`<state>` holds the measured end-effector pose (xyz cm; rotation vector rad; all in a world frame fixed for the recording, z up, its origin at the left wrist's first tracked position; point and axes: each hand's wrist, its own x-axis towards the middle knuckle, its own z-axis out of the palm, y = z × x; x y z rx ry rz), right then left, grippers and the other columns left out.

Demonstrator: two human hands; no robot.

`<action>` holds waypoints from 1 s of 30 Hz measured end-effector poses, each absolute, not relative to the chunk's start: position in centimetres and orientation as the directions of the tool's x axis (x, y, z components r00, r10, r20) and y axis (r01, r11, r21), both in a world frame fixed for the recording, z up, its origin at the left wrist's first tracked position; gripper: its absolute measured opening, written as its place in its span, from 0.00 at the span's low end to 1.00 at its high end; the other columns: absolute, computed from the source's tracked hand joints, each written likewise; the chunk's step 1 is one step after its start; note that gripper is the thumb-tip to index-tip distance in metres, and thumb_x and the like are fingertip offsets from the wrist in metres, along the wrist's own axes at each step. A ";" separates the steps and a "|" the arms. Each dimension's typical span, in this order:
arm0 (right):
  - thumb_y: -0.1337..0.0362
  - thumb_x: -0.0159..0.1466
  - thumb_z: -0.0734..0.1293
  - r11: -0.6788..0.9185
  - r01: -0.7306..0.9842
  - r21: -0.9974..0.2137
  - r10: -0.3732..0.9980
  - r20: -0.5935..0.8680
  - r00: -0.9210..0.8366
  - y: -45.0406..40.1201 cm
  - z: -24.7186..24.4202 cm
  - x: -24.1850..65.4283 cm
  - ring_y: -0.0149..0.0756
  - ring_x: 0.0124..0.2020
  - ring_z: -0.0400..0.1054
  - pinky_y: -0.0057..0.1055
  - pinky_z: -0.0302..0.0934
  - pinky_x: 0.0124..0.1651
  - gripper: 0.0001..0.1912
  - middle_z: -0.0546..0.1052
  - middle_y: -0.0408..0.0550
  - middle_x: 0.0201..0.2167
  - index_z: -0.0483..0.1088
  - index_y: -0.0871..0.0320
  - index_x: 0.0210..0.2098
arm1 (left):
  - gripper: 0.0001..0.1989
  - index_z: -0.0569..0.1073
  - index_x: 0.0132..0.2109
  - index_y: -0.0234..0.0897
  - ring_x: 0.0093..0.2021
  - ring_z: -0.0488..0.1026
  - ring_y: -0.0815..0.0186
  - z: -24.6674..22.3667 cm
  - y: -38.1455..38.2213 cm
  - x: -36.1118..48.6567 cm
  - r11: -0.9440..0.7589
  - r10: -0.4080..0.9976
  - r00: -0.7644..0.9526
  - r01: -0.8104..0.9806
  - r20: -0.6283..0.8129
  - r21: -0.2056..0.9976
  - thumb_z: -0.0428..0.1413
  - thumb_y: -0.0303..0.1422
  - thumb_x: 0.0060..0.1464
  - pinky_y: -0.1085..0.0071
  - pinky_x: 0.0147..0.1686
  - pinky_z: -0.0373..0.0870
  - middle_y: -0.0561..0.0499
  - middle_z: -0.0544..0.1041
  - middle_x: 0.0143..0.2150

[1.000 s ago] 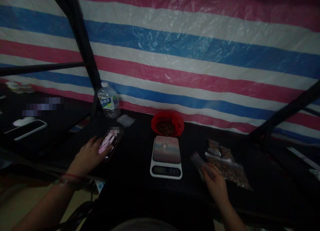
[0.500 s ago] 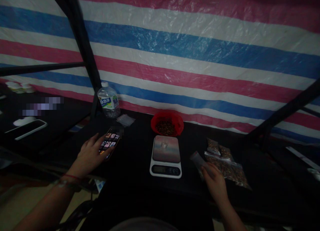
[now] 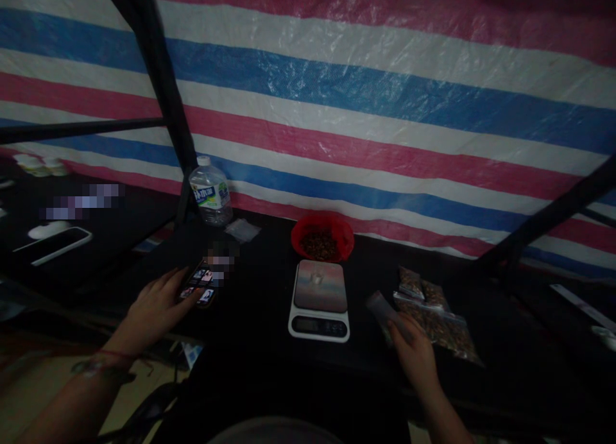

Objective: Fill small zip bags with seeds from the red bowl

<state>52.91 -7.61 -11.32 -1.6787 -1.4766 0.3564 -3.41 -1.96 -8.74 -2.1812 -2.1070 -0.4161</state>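
Observation:
My left hand (image 3: 156,309) rests over the lower left of a lit smartphone (image 3: 205,277) lying on the black table, fingers stretched and thumb across the screen. In my right hand (image 3: 414,351) a clear plastic bag (image 3: 380,306) is pinched, low over the table. Between the hands stands a white digital scale (image 3: 294,325), with a small clear object (image 3: 316,278) on its platform. Just behind it is a red bowl (image 3: 298,229) of small brown pieces. Filled zip bags lie right of my right hand: a large one (image 3: 455,333) and two small ones (image 3: 410,282).
A large clear bottle (image 3: 212,194) and some clear plastic bags (image 3: 243,230) stand at the back left. Farther left are a white-edged phone (image 3: 60,246) and several white jars (image 3: 38,166). Dark frame bars (image 3: 158,72) rise before a striped tarp (image 3: 360,85).
My left hand has drawn back toward the lower left, with its thumb lower on the phone. The phone sits slightly farther left and its screen picture differs. My right hand stays put.

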 end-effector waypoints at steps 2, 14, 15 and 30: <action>0.50 0.60 0.64 0.056 0.668 -0.742 0.917 0.303 0.260 -7.7 -11.3 52.9 0.47 0.45 0.72 0.40 0.66 0.50 0.18 0.78 0.53 0.42 0.77 0.57 0.38 | 0.33 0.65 0.61 0.29 0.61 0.65 0.47 -9.0 -2.2 -4.0 -0.033 0.976 0.005 0.991 0.216 0.128 0.45 0.47 0.57 0.52 0.59 0.62 0.35 0.68 0.61; 0.51 0.60 0.64 0.057 0.676 -0.735 0.907 0.321 0.272 -7.7 -11.5 53.1 0.47 0.45 0.72 0.40 0.66 0.50 0.18 0.78 0.53 0.42 0.77 0.57 0.38 | 0.35 0.65 0.61 0.30 0.60 0.64 0.42 -8.7 -1.5 -4.0 -0.015 0.977 -0.017 0.989 0.214 0.149 0.45 0.50 0.55 0.46 0.57 0.62 0.34 0.67 0.61; 0.51 0.60 0.64 0.055 0.676 -0.735 0.908 0.318 0.272 -7.7 -11.5 53.1 0.47 0.46 0.72 0.40 0.66 0.50 0.18 0.78 0.53 0.43 0.77 0.57 0.38 | 0.35 0.65 0.61 0.29 0.60 0.65 0.42 -8.5 -1.3 -3.8 -0.004 0.975 -0.027 0.990 0.222 0.139 0.44 0.51 0.56 0.46 0.57 0.63 0.33 0.68 0.60; 0.50 0.60 0.64 0.033 0.666 -0.745 0.911 0.296 0.286 -7.8 -10.9 52.8 0.47 0.44 0.73 0.39 0.67 0.48 0.19 0.78 0.53 0.42 0.78 0.58 0.37 | 0.35 0.63 0.61 0.27 0.60 0.66 0.47 -7.7 -2.2 -4.2 -0.037 0.971 -0.004 0.985 0.240 0.166 0.44 0.51 0.56 0.53 0.59 0.62 0.34 0.67 0.61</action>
